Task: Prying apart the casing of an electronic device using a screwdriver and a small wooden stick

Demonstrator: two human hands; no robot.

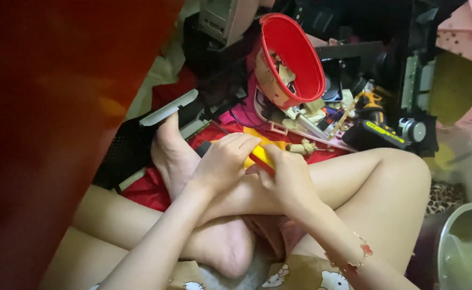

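Head view — red bucket (pixel 292 59) tipped beyond both hands, clutter around

The view is dim and warm-toned, with soft, low-contrast light and no hard shadows on the skin. A large red blur (pixel 59 134) fills the left third, something very close to the lens and wholly out of focus. The red bucket (pixel 292 59) catches the most light, its rim sharp enough to read. The clutter behind it sinks into near-black shadow. The clear plastic container (pixel 464 247) at lower right looks hazy with faint glare. Both hands are slightly soft.
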